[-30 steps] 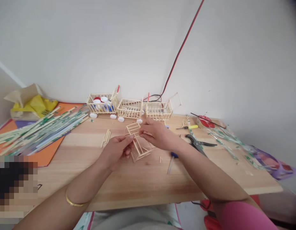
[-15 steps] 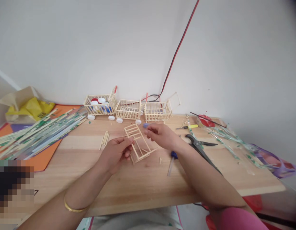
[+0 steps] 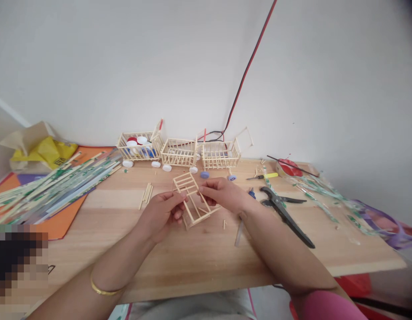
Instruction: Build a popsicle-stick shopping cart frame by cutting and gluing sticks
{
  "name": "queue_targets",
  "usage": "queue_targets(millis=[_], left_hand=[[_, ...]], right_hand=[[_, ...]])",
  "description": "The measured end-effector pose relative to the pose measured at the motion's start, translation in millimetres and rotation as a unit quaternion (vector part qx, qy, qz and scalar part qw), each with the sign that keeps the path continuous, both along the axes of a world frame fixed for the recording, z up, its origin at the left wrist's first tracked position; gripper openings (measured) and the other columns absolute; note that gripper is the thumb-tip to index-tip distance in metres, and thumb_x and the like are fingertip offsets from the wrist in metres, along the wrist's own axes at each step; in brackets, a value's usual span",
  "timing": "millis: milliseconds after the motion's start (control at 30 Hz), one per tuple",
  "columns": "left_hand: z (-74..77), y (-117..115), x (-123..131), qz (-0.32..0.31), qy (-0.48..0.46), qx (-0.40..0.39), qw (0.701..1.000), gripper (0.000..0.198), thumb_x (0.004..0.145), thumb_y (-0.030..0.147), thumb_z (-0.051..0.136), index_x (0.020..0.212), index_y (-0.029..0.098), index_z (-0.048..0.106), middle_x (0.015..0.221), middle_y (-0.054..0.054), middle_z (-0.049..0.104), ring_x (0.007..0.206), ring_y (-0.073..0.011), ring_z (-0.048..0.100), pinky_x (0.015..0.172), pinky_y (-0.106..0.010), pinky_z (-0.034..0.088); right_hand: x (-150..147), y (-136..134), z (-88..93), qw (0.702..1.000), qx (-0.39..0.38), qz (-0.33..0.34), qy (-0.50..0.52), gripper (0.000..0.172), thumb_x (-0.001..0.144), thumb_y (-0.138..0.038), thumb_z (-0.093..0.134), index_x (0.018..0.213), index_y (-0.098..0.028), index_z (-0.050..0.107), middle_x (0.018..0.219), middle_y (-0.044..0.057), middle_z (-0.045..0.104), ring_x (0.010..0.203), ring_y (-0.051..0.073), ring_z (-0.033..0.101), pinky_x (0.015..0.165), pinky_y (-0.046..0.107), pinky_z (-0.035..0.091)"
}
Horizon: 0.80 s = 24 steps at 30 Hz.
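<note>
A small frame of thin wooden sticks (image 3: pixel 191 202) stands tilted on the wooden table (image 3: pixel 192 253), between both my hands. My left hand (image 3: pixel 161 213) pinches its left side with thumb and fingers. My right hand (image 3: pixel 221 194) has its fingers closed on the frame's right side. Three finished stick carts (image 3: pixel 179 152) line the wall behind, the leftmost holding red and white bottle caps (image 3: pixel 136 141).
A heap of long wrapped sticks (image 3: pixel 53 186) lies at the left on orange paper. Black scissors (image 3: pixel 286 209) and a red tape roll (image 3: pixel 287 168) lie to the right. Loose short sticks (image 3: pixel 146 194), bottle caps (image 3: pixel 204 174) and a blue-tipped tube (image 3: pixel 241 224) lie about. A red-black cable (image 3: pixel 249 71) runs up the wall.
My right hand drew back from the frame half a second ago and has now returned to grip its right side. The left hand kept its hold.
</note>
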<state>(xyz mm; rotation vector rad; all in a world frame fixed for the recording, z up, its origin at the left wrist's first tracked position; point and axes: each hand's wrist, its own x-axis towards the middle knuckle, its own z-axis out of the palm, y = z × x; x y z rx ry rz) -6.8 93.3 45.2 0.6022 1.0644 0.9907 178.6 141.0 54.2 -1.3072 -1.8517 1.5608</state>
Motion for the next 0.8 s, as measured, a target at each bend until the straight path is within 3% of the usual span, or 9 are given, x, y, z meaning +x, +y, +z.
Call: queue_targets(millis=[167, 800], left_hand=[[-0.4, -0.1, 0.3, -0.004, -0.010, -0.006, 1.000, 0.026, 0.062, 0.033, 0.075, 0.064, 0.011, 0.061, 0.049, 0.005, 0.048, 0.038, -0.0037, 0.037, 0.036, -0.018, 0.032], [-1.1, 2.0, -1.3, -0.014, -0.030, -0.018, 0.999, 0.026, 0.061, 0.032, 0.076, 0.065, 0.011, 0.061, 0.050, 0.005, 0.049, 0.038, -0.0034, 0.037, 0.037, -0.019, 0.035]], right_hand=[[-5.3, -2.0, -0.5, 0.997, -0.053, -0.014, 0.057, 0.032, 0.079, -0.046, 0.057, 0.066, -0.016, 0.055, 0.057, -0.004, 0.050, 0.048, 0.007, 0.040, 0.049, 0.022, 0.030], [-7.3, -4.6, -9.3, 0.980, -0.127, -0.070, 0.134, 0.029, 0.074, -0.043, 0.064, 0.067, -0.015, 0.057, 0.059, -0.003, 0.052, 0.050, 0.006, 0.041, 0.049, 0.020, 0.033]])
